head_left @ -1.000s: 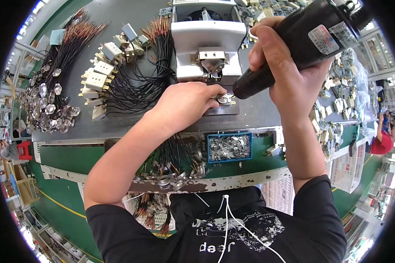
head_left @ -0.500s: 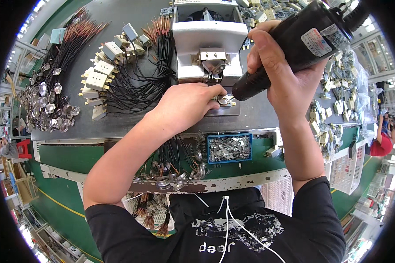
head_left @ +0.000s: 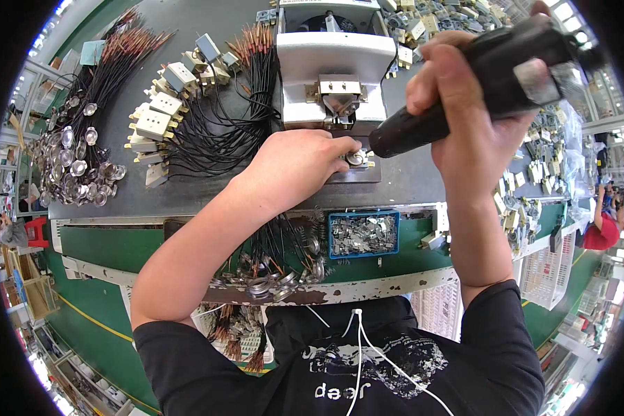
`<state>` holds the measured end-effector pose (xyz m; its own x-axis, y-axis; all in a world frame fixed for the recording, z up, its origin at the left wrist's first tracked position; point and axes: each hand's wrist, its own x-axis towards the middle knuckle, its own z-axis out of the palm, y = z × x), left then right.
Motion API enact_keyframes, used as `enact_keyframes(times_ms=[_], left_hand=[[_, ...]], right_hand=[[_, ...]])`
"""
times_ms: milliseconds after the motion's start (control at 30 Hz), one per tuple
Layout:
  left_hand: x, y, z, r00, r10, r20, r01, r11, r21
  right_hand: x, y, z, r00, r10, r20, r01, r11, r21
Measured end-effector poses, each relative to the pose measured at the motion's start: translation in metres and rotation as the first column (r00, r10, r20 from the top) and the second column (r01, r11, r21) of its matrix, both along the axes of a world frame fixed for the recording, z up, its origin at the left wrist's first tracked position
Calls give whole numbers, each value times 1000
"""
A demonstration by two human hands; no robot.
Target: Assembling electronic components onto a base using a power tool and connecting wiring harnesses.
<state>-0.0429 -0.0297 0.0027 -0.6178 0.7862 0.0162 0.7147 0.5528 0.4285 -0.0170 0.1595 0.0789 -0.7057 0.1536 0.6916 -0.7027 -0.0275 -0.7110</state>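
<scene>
My right hand (head_left: 475,111), blurred by motion, is wrapped round a black electric screwdriver (head_left: 423,130). Its front end points down and left, just right of a small part with a round metal cap (head_left: 356,159) and brass-coloured tabs. My left hand (head_left: 305,163) pinches that part between thumb and index finger. The part rests on a flat metal plate (head_left: 357,178) at the foot of a grey bench machine (head_left: 336,62). Whether the screwdriver's bit touches the part cannot be made out.
Cream switch blocks (head_left: 152,125) with black wires lie left of the machine. Further left is a bundle of wires with round metal caps (head_left: 80,166). A blue tray (head_left: 399,236) of small metal pieces sits nearer me. More switch blocks (head_left: 534,152) are heaped at the right.
My right hand and the screwdriver have shifted slightly right and blur. The front of the screwdriver has drawn back a little from the part. My left hand keeps its pinch in the same place.
</scene>
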Motion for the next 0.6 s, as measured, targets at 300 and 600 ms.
enact_keyframes(times_ms=[300,600], left_hand=[[5,6,-1,996,-19,-92,22,1000,23],[4,1,-3,999,47,3,-47,998,48]], right_hand=[[-61,45,24,939,8,-343,-144,917,-371],[-4,-30,48,965,-248,86,250,968,-15]])
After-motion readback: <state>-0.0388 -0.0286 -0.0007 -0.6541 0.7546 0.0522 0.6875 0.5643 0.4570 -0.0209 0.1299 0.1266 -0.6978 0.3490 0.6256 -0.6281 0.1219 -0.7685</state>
